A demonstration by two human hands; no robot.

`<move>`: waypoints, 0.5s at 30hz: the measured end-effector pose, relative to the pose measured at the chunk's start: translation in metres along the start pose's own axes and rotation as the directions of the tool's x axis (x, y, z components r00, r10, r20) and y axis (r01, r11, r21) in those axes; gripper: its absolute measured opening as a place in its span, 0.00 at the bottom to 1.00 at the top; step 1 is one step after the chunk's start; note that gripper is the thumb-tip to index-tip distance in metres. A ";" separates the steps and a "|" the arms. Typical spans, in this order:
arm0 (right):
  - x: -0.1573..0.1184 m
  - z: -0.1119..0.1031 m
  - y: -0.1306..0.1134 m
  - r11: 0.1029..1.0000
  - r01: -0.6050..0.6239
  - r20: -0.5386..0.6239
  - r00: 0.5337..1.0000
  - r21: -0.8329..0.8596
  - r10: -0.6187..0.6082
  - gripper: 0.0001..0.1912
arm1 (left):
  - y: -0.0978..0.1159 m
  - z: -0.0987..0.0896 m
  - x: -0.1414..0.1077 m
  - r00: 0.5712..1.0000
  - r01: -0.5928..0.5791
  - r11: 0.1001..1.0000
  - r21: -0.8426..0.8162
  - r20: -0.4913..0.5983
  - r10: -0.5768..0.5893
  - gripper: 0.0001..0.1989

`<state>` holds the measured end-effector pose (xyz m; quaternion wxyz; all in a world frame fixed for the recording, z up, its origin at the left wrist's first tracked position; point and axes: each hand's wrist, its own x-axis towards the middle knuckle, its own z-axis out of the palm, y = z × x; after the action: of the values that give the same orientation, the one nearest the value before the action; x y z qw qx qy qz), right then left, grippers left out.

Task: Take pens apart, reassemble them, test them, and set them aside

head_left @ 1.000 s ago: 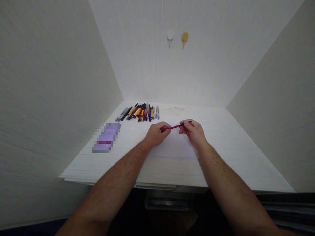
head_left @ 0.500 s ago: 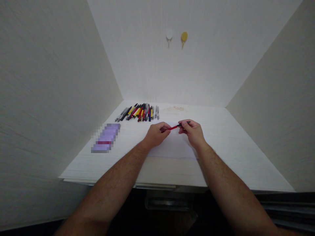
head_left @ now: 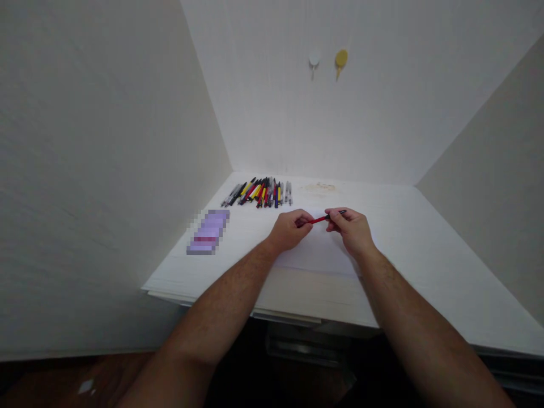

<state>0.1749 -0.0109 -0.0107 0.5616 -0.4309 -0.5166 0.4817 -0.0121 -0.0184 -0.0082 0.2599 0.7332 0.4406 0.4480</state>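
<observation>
A red pen with black parts (head_left: 318, 219) is held between both hands above a white sheet of paper (head_left: 317, 258). My left hand (head_left: 291, 229) pinches its red end, and my right hand (head_left: 348, 226) has its fingers closed round the black end, which sticks out past the thumb. Behind my left hand, a row of several pens (head_left: 263, 194) in black, yellow, red, blue and clear plastic lies on the white table (head_left: 408, 249).
A blurred-out purple object (head_left: 209, 231) lies on the table at the left. White panels stand at the back and both sides. A white hook (head_left: 314, 60) and a yellow hook (head_left: 340, 59) are on the back panel. Light brown marks show near the back.
The view has shifted, so the table and hands appear farther right. Both hands keep hold of the red pen in nearly the same pose.
</observation>
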 end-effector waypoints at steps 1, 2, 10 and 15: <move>0.000 0.000 0.000 1.000 0.004 -0.007 1.000 -0.003 -0.004 0.18 | 0.000 0.000 0.000 1.000 -0.004 1.000 0.009 -0.001 0.004 0.06; 0.000 0.000 0.000 1.000 0.008 -0.017 1.000 0.002 -0.008 0.18 | 0.000 0.000 0.000 1.000 -0.006 1.000 0.020 -0.001 0.007 0.06; -0.002 0.000 -0.001 0.994 -0.024 -0.002 1.000 0.102 0.025 0.17 | -0.003 0.000 -0.001 1.000 0.007 1.000 0.021 0.000 -0.007 0.07; -0.003 0.002 -0.003 1.000 -0.014 -0.053 0.998 0.000 0.014 0.15 | -0.004 0.001 0.000 1.000 0.008 1.000 0.008 0.006 -0.008 0.06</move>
<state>0.1730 -0.0140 -0.0083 0.5717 -0.4475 -0.4984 0.4738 -0.0132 -0.0169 -0.0116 0.2604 0.7339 0.4444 0.4429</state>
